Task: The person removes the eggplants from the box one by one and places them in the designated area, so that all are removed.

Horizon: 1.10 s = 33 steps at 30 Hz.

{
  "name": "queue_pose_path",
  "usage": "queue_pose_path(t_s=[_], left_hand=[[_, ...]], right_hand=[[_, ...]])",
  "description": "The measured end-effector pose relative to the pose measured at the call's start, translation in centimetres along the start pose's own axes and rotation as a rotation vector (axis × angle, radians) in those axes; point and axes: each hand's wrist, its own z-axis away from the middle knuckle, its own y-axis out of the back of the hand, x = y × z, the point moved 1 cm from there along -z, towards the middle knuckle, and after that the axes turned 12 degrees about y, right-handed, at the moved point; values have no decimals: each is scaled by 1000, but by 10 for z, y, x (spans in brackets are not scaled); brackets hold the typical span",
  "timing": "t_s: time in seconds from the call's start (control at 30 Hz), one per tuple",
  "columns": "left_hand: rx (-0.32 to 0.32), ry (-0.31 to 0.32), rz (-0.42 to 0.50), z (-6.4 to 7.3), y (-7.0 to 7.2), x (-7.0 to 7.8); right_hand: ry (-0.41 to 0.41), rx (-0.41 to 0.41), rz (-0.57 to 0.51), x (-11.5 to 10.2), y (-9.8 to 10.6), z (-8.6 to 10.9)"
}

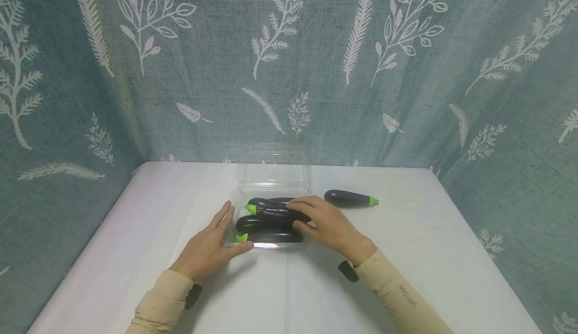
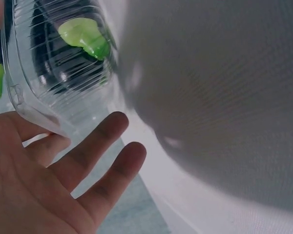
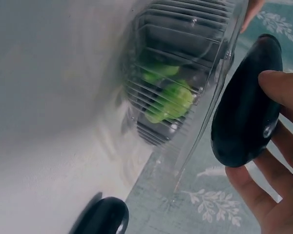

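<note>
A clear plastic clamshell container (image 1: 273, 245) holds several dark eggplants, one with a green cap (image 2: 85, 36) seen through the ribbed wall. My right hand (image 1: 327, 223) grips another eggplant (image 3: 246, 107), thumb on one side and fingers on the other. In the right wrist view it is above the container's rim (image 3: 205, 117); in the head view it lies across the others, green cap to the left. My left hand (image 1: 205, 248) is at the container's left side, fingers spread and thumb by the front rim. In the left wrist view, its fingers (image 2: 95, 144) extend beside the plastic wall.
One loose eggplant (image 1: 346, 198) lies on the white table (image 1: 406, 254) right of the container, green cap pointing right. Behind the base, the container's clear lid (image 1: 275, 166) stands raised. A leaf-patterned blue-green curtain (image 1: 325, 118) encloses the table's back and sides.
</note>
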Motion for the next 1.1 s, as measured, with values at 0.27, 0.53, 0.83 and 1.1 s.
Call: queue_pose_path(t_s=[0.27, 0.53, 0.83, 1.1], left_hand=[[0, -9, 5, 0, 1, 0], [-1, -15, -5, 0, 2, 0], [-12, -16, -7, 1, 2, 0], [-13, -21, -3, 1, 3, 1]], right_hand=[[20, 116, 28, 7, 11, 4], [-30, 183, 31, 18, 26, 15], [-184, 225, -12, 30, 40, 43], [-243, 221, 8, 43, 50, 66]])
